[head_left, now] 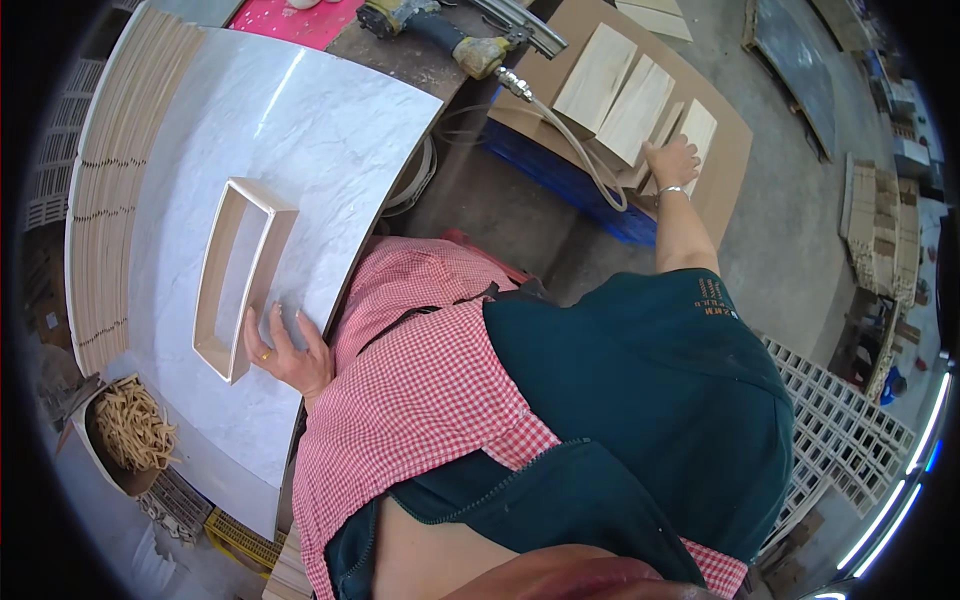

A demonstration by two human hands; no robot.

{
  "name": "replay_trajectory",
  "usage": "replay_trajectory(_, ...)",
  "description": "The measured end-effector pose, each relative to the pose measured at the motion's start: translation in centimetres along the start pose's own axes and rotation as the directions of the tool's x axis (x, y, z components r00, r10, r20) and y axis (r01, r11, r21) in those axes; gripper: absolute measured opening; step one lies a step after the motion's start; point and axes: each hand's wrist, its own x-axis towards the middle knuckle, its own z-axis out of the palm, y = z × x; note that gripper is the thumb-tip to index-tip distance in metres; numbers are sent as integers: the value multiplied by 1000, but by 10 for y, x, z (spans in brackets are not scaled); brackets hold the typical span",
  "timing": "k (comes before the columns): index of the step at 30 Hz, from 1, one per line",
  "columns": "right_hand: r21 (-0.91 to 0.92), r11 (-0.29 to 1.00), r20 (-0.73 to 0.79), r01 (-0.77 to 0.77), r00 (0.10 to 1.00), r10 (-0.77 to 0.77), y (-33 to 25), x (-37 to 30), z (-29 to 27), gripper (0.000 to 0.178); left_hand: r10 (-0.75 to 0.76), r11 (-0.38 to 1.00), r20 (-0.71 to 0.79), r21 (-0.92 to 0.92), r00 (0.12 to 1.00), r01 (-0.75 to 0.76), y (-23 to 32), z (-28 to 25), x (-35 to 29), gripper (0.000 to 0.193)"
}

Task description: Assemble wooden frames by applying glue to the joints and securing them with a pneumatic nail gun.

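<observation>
A rectangular frame of thin pale wood (262,262) stands on the white marbled tabletop (330,130). My left hand (290,355), with a ring on one finger, rests beside its near end. The fingers are stretched and spread, and their tips touch or nearly touch the frame's side. Off to the right, my right arm reaches out to pale wooden boards (635,108) on a brown cardboard sheet. My right hand (673,163) is closed over the rightmost wooden board (700,128), thumb on its left side and curled fingers on top.
A nail gun (440,35) with an air hose (575,140) lies at the table's far end. Thin wooden strips (115,200) are stacked along the left edge. A bin of wood shavings (135,425) stands at lower left. Blue material (570,190) hangs under the cardboard (735,165).
</observation>
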Motion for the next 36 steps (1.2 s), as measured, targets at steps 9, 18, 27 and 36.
replay_trajectory(9, 443, 887, -172, 127, 984, -55, -16, -51, 27, 29, 28, 999, -7, -18, 1000, -29, -3, 3, 1, 33)
replay_trajectory(18, 588, 804, 163, -89, 986, -11, 28, -113, 108, 43, 0, 1000, 33, -23, 999, 1, -6, 4, 0, 34)
replay_trajectory(27, 676, 737, -89, 5, 993, 74, 16, -107, 135, 40, -11, 1000, 32, -18, 999, 12, -4, 3, -1, 36)
replay_trajectory(36, 574, 793, -361, 206, 932, 20, 18, -113, 15, 27, 32, 999, 32, -32, 999, -31, -6, -1, -2, 36)
